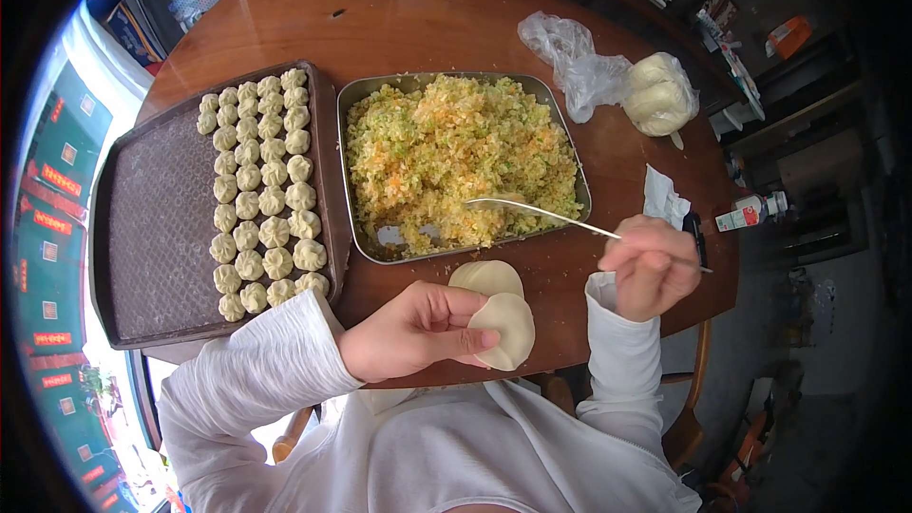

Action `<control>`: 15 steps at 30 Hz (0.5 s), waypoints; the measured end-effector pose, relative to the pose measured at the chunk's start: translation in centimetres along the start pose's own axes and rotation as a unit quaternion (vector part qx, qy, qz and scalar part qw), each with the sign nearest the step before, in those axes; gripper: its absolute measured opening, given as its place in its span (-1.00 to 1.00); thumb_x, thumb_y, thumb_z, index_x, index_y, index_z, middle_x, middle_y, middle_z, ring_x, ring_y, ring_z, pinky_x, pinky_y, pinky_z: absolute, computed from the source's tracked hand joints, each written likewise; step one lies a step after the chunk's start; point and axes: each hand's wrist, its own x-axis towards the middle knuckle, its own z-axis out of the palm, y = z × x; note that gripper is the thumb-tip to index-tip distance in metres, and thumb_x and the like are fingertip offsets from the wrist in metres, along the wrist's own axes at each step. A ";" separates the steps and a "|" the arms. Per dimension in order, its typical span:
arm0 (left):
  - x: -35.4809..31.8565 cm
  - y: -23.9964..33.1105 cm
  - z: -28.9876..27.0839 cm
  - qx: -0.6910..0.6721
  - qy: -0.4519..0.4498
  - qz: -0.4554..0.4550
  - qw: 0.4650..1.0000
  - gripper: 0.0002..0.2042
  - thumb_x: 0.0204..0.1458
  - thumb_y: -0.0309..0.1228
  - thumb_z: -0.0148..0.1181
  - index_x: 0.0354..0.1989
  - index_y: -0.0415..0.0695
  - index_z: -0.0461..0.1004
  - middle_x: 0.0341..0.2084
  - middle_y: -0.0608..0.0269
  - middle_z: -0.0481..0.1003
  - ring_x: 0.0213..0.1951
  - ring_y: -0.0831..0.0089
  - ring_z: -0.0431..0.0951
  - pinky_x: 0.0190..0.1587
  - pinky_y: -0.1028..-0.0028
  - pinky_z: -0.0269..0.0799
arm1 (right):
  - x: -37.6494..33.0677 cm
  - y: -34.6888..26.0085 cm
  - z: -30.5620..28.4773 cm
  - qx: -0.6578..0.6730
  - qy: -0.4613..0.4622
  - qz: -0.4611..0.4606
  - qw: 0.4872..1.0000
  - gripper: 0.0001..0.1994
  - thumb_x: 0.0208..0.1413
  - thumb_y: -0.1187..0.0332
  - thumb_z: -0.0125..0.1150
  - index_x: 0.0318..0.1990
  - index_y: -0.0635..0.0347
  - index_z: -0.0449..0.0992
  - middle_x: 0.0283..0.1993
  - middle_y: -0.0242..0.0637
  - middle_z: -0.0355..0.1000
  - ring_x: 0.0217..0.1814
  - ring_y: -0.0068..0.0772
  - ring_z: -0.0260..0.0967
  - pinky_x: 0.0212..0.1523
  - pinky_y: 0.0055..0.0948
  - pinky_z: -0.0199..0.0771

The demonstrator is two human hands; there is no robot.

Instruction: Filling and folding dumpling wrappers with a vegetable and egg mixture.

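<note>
Nearest, the left hand point(413, 328) pinches a round dough wrapper point(513, 323) between thumb and fingers near the table's near edge, its flat face tilted upward. A wrapper stack point(484, 275) lies just beyond. To the right, the right hand's point(654, 266) curled fingers grip a metal spoon point(560, 217); its long axis slants left and far, bowl at the filling point(456, 147) in a rimmed pan. Left, dumplings line the right side of a dark tray point(157, 209), leaving room leftward. Tabletop point(408, 5) stretches beyond the pan.
</note>
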 end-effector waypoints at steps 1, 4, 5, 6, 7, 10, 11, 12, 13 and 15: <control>0.0 0.0 0.0 0.002 0.003 -0.001 1.000 -0.69 0.26 -0.39 0.13 0.06 -0.35 0.46 -0.14 0.22 0.58 -0.12 0.58 0.56 0.01 0.55 0.48 | 0.3 0.0 -0.3 0.002 0.014 -0.003 1.000 -0.75 0.30 0.27 0.11 -0.23 0.34 0.48 -0.63 -0.28 0.40 -0.67 -0.53 0.31 -0.63 -0.54 0.26; 0.0 0.0 -0.1 -0.002 0.009 -0.001 1.000 -0.68 0.25 -0.37 0.14 0.07 -0.35 0.46 -0.13 0.22 0.58 -0.11 0.58 0.56 0.00 0.55 0.47 | 0.8 0.1 -1.5 0.025 0.020 -0.002 0.999 -0.71 0.32 0.22 0.07 -0.27 0.34 0.47 -0.67 -0.33 0.34 -0.71 -0.59 0.20 -0.65 -0.58 0.14; 0.0 0.0 0.0 -0.009 0.008 0.001 1.000 -0.68 0.25 -0.36 0.15 0.07 -0.34 0.46 -0.13 0.23 0.58 -0.11 0.58 0.56 0.00 0.56 0.47 | 0.8 0.2 -1.8 0.035 0.016 -0.001 0.999 -0.70 0.32 0.21 0.07 -0.28 0.33 0.47 -0.68 -0.34 0.33 -0.72 -0.61 0.17 -0.65 -0.59 0.10; 0.0 0.0 0.0 -0.015 0.007 0.003 1.000 -0.67 0.24 -0.36 0.16 0.07 -0.34 0.46 -0.13 0.23 0.58 -0.12 0.58 0.56 0.00 0.56 0.47 | 0.9 0.1 -1.9 0.046 0.018 0.007 0.999 -0.70 0.31 0.21 0.10 -0.31 0.33 0.48 -0.67 -0.34 0.34 -0.71 -0.63 0.15 -0.65 -0.59 0.08; 0.0 0.0 0.0 -0.014 0.010 0.000 1.000 -0.67 0.24 -0.35 0.16 0.07 -0.34 0.47 -0.13 0.23 0.58 -0.11 0.58 0.56 0.00 0.56 0.47 | 0.7 0.1 -1.7 0.044 0.013 0.016 0.999 -0.70 0.30 0.21 0.11 -0.31 0.33 0.48 -0.67 -0.34 0.34 -0.71 -0.63 0.16 -0.65 -0.59 0.08; 0.0 0.1 0.0 -0.008 0.015 -0.008 1.000 -0.66 0.24 -0.34 0.17 0.06 -0.34 0.47 -0.13 0.23 0.58 -0.10 0.59 0.56 0.02 0.56 0.47 | 0.6 0.0 -1.3 0.029 -0.028 0.037 0.999 -0.71 0.28 0.22 0.14 -0.30 0.33 0.51 -0.64 -0.32 0.38 -0.70 -0.60 0.21 -0.65 -0.58 0.14; 0.0 0.0 -0.1 -0.005 0.016 -0.010 1.000 -0.66 0.24 -0.34 0.17 0.06 -0.34 0.47 -0.13 0.23 0.58 -0.10 0.59 0.56 0.02 0.55 0.47 | 0.8 -0.1 -1.1 0.019 -0.059 0.042 0.997 -0.73 0.27 0.24 0.16 -0.29 0.33 0.52 -0.62 -0.32 0.40 -0.69 -0.58 0.23 -0.64 -0.57 0.17; 0.0 0.0 -0.2 -0.001 0.017 -0.013 1.000 -0.66 0.24 -0.34 0.17 0.07 -0.33 0.47 -0.13 0.23 0.58 -0.10 0.59 0.56 0.03 0.55 0.47 | 0.9 -0.1 -1.0 0.009 -0.090 0.047 0.995 -0.74 0.27 0.26 0.17 -0.28 0.33 0.53 -0.60 -0.31 0.42 -0.68 -0.57 0.26 -0.64 -0.56 0.21; 0.0 0.0 -0.1 -0.001 0.017 -0.011 1.000 -0.66 0.24 -0.34 0.17 0.06 -0.33 0.47 -0.13 0.23 0.58 -0.09 0.58 0.56 0.03 0.55 0.47 | 0.9 -0.1 -0.8 0.006 -0.109 0.057 0.992 -0.77 0.26 0.29 0.17 -0.27 0.32 0.54 -0.58 -0.30 0.44 -0.67 -0.55 0.30 -0.62 -0.56 0.25; 0.0 0.0 -0.1 -0.001 0.017 -0.008 1.000 -0.67 0.24 -0.34 0.16 0.06 -0.33 0.47 -0.13 0.23 0.58 -0.09 0.58 0.56 0.03 0.54 0.48 | 0.8 -0.2 -0.2 -0.002 -0.149 0.078 0.986 -0.82 0.24 0.34 0.19 -0.24 0.31 0.55 -0.54 -0.29 0.48 -0.63 -0.52 0.36 -0.59 -0.55 0.33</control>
